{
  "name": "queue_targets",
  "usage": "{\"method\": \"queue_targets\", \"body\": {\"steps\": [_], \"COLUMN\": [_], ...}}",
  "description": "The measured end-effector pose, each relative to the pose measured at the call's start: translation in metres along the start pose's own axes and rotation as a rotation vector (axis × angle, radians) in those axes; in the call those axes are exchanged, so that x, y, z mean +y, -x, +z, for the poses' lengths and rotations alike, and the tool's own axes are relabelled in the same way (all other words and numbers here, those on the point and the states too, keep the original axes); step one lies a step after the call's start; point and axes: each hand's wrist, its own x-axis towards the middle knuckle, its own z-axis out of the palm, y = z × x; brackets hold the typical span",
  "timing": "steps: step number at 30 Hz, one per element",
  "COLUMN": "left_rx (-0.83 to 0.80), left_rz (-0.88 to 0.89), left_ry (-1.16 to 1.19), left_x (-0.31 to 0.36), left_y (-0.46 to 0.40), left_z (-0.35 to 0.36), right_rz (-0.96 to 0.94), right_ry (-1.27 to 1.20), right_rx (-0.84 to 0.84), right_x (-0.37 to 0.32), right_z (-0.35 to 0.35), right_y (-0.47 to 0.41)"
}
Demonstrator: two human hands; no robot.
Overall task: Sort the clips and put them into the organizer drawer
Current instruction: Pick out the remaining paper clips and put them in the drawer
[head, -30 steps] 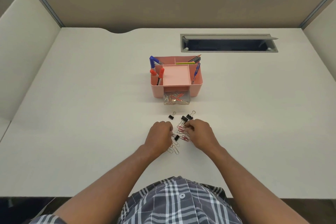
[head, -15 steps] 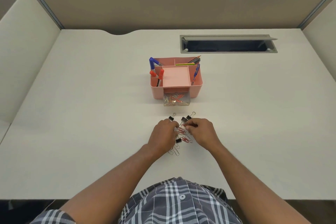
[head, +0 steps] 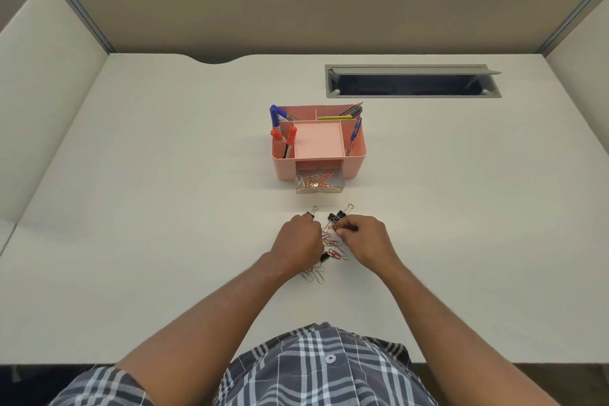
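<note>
Lower centre of frame: right hand [head: 364, 241] pinching a red wire paper clip [head: 333, 227]; left hand [head: 298, 241] curling, contents hidden, beside small black binder clips [head: 336, 216].

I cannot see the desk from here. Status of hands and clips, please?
Left hand curled over pile, contents hidden. Right hand pinches a red paper clip. Clear drawer open, part filled. Path clear.

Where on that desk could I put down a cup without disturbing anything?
Bare desk left of the pink organizer or right of it, below the cable slot. Avoid the crowded strip between the drawer and both hands, left and right, where clips lie scattered.
</note>
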Motion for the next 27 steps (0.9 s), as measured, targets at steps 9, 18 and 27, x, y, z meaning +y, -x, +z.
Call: {"method": "queue_targets", "body": {"steps": [9,18,27], "left_rx": [0.194,0.411,0.537], "left_rz": [-0.113,-0.078,0.002], "left_ry": [0.356,0.331,0.428], "left_x": [-0.008,-0.005,-0.012], "left_y": [0.006,-0.035,-0.012], "left_z": [-0.035,-0.091,-0.063], "right_rz": [-0.141,-0.395,-0.498], "right_ry": [-0.037,0.314,0.250], "right_rx": [0.078,0.218,0.216], "right_x": [-0.033,-0.083,-0.075], "right_z": [-0.021,-0.030,-0.032], "right_y": [-0.004,-0.047,-0.030]}}
